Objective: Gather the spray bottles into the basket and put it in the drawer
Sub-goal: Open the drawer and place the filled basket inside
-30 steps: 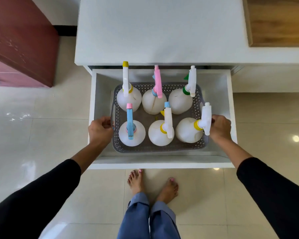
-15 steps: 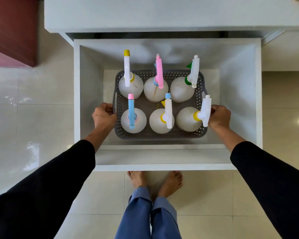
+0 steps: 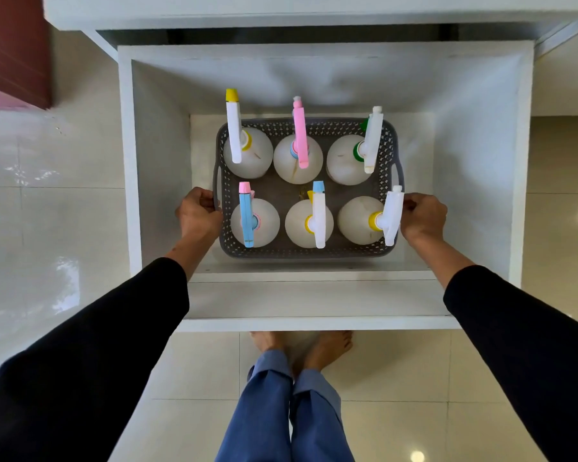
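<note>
A grey perforated basket (image 3: pixel 301 253) sits low inside the open white drawer (image 3: pixel 314 323), on or just above its floor; contact is unclear. It holds several white spray bottles in two rows, with yellow-tipped (image 3: pixel 247 155), pink (image 3: pixel 298 158) and green-collared (image 3: pixel 347 160) sprayers behind, and blue (image 3: pixel 255 223), white-and-blue (image 3: pixel 309 225) and white (image 3: pixel 361 220) ones in front. My left hand (image 3: pixel 199 215) grips the basket's left handle. My right hand (image 3: pixel 422 216) grips the right handle, partly behind the white sprayer.
The white cabinet top (image 3: pixel 281 8) overhangs the drawer's back. A dark red cabinet (image 3: pixel 14 48) stands at the upper left. Glossy tiled floor (image 3: pixel 54 208) surrounds the drawer, and bare feet (image 3: pixel 301 345) stand just under its front panel.
The basket has gone down deeper into the drawer with both hands on its handles. The view has moved closer over the drawer.
</note>
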